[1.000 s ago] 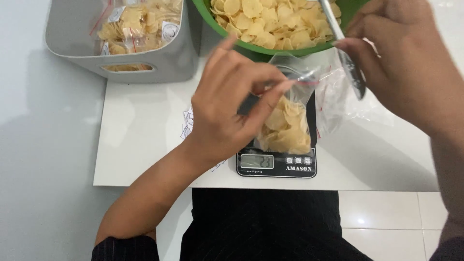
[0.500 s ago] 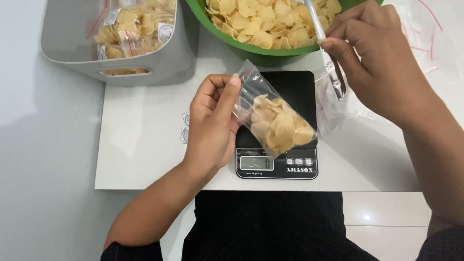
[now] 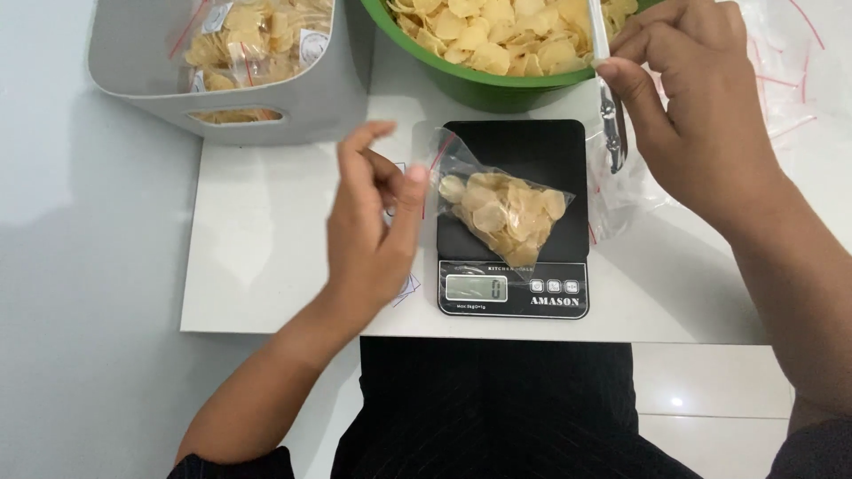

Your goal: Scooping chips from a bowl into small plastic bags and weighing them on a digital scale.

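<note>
A small clear plastic bag of pale yellow chips lies on its side on the black kitchen scale. My left hand is just left of the bag with fingers apart, the thumb tip close to the bag's edge, and holds nothing. My right hand is raised at the upper right and grips a metal spoon whose end points down beside the scale. A green bowl full of loose chips stands right behind the scale.
A grey bin with several filled chip bags stands at the back left. Empty clear bags lie at the right. Small paper labels lie under my left hand. The white table's front edge is near my body.
My left hand lifted the chip bag off the scale, tipped it sideways, then let it go; the bag now lies flat on the scale. My right hand stayed up with the spoon.
</note>
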